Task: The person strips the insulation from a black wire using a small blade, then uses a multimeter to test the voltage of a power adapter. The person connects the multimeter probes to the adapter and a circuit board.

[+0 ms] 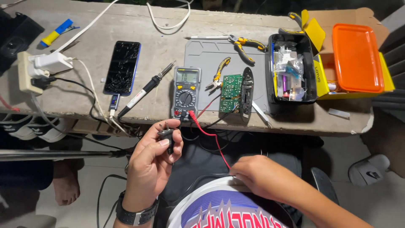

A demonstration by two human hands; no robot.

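Head view: left hand [152, 162] pinched black two-pin plug [167, 135] by body, prongs up, below tabletop [139, 25] edge, near multimeter [186, 92]. Plug judged light, rigid, cord limp; grip body, not prongs. Right hand [253, 171] closed on red probe lead [213, 139] at lap.

Multimeter [186, 91] — left of circuit board [231, 87].

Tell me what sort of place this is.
Probably a makeshift electronics repair bench: a multimeter, a soldering iron and a bare green circuit board lie on a worn table, while the left hand holds a black plug.
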